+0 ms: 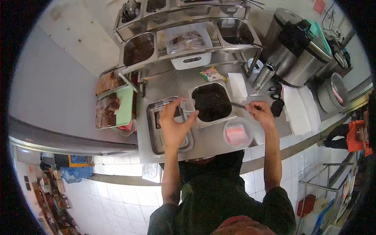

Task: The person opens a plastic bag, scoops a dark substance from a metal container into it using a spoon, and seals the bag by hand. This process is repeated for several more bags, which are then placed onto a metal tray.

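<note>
Between the thumb and fingers of my left hand [176, 122] is a small clear plastic cup [188, 105], held at the left edge of a square metal pan [201, 123]. Dark contents [211, 101] fill the pan. My right hand [259, 111] grips the handle of a dark utensil [237, 105], whose far end reaches into the pan. A metal tray [153, 145] lies partly under my left hand. Just below the pan stands a round clear tub [249, 138] with pink packets [236, 135] in it.
Behind the pan lie a colourful packet [213, 73] and a white paper strip [237, 87]. Right of these are a steel flask [264, 76], black-handled scissors [274, 92], white sheets [300, 109] and large steel cookers [300, 58]. A raised metal rack [184, 55] holds containers.
</note>
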The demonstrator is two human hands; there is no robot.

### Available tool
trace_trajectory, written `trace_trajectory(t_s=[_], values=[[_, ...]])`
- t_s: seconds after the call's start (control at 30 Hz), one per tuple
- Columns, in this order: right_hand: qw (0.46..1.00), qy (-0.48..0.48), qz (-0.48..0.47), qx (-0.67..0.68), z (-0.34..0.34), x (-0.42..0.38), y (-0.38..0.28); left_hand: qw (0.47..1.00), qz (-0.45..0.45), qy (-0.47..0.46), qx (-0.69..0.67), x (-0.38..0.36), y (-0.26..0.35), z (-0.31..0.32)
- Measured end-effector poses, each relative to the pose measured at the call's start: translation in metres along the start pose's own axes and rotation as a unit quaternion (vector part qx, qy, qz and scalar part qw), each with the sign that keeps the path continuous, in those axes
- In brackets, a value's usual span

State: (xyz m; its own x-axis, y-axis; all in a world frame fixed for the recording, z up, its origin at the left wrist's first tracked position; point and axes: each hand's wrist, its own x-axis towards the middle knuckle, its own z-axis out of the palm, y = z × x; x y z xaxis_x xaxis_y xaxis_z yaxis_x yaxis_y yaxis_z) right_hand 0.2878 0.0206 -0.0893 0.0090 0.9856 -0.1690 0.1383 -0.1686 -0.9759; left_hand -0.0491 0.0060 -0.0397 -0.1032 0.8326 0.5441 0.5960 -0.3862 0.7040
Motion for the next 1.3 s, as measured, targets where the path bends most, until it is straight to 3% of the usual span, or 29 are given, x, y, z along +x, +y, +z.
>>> trace_trajectory(t_s=[0.2,0.3,0.33,0.57,0.97,1.3], values=[[0.999,0.007,-0.002,0.047,-0.014,0.006,0.012,0.999,0.005,0.035,0.002,0.008,-0.013,0.012],[0.999,0.038,-0.028,0.023,-0.012,-0.001,-0.039,0.999,0.0,0.026,-0.025,0.014,-0.006,0.018],[0.996,0.018,-0.049,0.076,-0.016,0.003,-0.046,0.999,0.008,0.026,-0.029,0.014,-0.007,0.024],[0.991,0.022,-0.124,0.043,-0.016,-0.005,-0.118,0.999,0.007,0.002,-0.043,0.02,0.007,0.055],[0.976,0.036,-0.192,-0.101,-0.009,-0.014,-0.13,0.997,0.045,0.025,-0.058,0.026,0.017,0.064],[0.964,0.035,-0.228,-0.13,-0.014,-0.024,-0.149,0.997,0.042,0.021,-0.066,0.029,0.019,0.063]])
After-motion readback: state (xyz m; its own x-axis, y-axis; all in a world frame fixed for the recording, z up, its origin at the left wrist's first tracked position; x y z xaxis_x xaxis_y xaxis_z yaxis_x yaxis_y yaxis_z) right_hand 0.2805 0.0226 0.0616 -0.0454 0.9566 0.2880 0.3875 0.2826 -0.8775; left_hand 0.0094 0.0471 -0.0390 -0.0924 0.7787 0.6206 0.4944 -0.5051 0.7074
